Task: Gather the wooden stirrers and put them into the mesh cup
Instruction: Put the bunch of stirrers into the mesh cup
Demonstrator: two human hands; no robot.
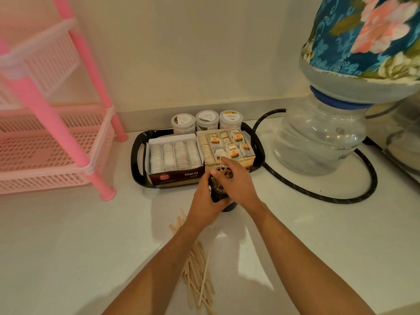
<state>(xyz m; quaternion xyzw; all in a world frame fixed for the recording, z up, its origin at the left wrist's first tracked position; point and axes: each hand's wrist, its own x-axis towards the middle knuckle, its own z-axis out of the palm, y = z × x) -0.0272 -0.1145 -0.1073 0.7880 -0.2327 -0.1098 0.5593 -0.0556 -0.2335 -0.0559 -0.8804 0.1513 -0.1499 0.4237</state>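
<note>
The black mesh cup point(217, 193) stands on the white counter just in front of the tray. My left hand point(204, 205) grips its side. My right hand point(236, 183) is over the cup's mouth, fingers curled round a bunch of wooden stirrers point(223, 172) whose ends sit inside the cup. Several loose wooden stirrers point(198, 273) lie scattered on the counter near me, partly hidden under my left forearm. A few more stirrer ends point(178, 221) show left of my left wrist.
A black tray point(136, 160) holds two open tea-bag boxes point(175, 160) and three small jars point(206, 120). A pink plastic rack point(52, 137) stands at the left. A water dispenser bottle point(322, 137) and a black hose point(318, 192) lie at the right.
</note>
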